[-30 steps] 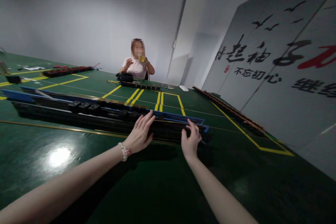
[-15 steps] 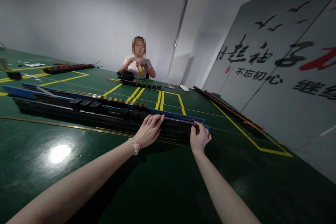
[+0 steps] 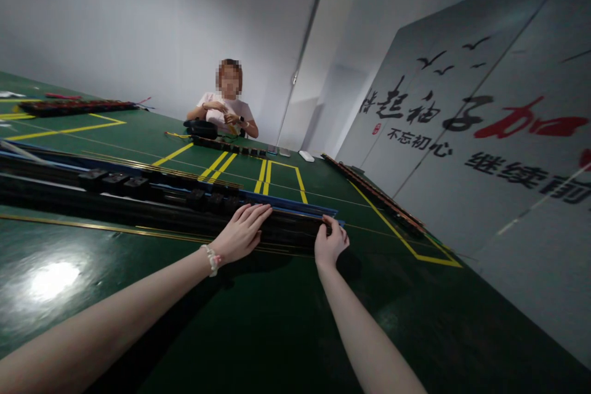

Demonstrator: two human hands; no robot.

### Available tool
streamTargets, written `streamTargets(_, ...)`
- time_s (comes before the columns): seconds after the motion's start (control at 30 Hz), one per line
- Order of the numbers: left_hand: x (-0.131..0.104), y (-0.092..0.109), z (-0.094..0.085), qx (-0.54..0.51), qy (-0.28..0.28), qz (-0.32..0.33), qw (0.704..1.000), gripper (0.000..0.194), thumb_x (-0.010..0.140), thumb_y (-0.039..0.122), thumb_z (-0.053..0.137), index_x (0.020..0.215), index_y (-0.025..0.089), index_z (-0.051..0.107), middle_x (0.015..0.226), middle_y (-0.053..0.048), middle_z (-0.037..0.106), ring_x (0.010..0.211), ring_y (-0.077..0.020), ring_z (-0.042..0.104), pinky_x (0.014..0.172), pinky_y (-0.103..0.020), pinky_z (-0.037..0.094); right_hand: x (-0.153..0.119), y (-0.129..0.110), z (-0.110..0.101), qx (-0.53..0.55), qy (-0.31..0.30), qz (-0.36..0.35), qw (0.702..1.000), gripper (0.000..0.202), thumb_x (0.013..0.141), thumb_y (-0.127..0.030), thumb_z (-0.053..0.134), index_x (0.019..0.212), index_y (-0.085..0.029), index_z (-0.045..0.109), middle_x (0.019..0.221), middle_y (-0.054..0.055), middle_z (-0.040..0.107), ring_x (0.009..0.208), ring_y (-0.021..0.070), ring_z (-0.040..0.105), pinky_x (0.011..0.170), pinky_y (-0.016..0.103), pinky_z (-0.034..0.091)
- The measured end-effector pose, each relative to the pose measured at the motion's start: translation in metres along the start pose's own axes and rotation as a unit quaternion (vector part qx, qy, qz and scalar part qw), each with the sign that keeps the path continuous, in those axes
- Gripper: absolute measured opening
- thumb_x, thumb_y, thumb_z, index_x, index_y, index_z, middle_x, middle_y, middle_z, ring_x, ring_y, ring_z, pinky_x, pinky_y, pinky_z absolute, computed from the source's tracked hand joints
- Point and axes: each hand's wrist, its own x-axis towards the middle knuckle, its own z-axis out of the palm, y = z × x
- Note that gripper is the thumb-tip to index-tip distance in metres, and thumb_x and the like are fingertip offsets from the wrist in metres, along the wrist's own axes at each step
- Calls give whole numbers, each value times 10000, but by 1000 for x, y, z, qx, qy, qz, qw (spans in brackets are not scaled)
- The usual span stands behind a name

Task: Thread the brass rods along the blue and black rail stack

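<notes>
Green table [image 3: 258, 332], yellow tape lines [image 3: 302, 186]. Your left hand [image 3: 244, 231] lies fingers outstretched over the long black bar [image 3: 152, 209]; your right hand [image 3: 331, 243] curls at its end, can't tell if gripping.

A person [image 3: 225, 108] sits beyond the green table [image 3: 258, 332] bearing yellow lines [image 3: 301, 184]

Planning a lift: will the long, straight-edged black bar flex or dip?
Long black bar likely stiff: its edges look straight. Left hand and right hand are toward its right end, so a lift there may let the left side dip. Boxy black blocks along it might add weight.
</notes>
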Motion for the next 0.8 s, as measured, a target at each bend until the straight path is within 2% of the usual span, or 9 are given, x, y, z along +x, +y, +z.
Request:
streamTargets(0.2,-1,-1,1,-13,-3,7,1000,682,848,148,402,1491,150,174,1492,-90,352,1348,-218,334,1137,-425,231,0,-1,0,2,7,11,1000,274,779,-272,437,944,-218,649,1012,54,683,1053,240,510,1011,420,223)
streamTargets(0.6,-5,-3,0,-33,11,-28,999,662,855,155,403,1488,194,212,1414,-114,426,1306,-247,381,1119,-474,282,-2,-5,-3,-4,-9,16,1000,208,799,-284,435,901,-227,606,993,36,668,1040,236,513,1006,406,228)
streamTargets(0.8,-7,-3,-4,-34,-12,1,999,682,847,159,409,1494,180,193,1442,-106,411,1323,-237,372,1131,-459,264,-2,-8,-7,0,7,20,1000,183,796,-263,426,877,-223,585,999,47,665,1041,240,515,994,406,248)
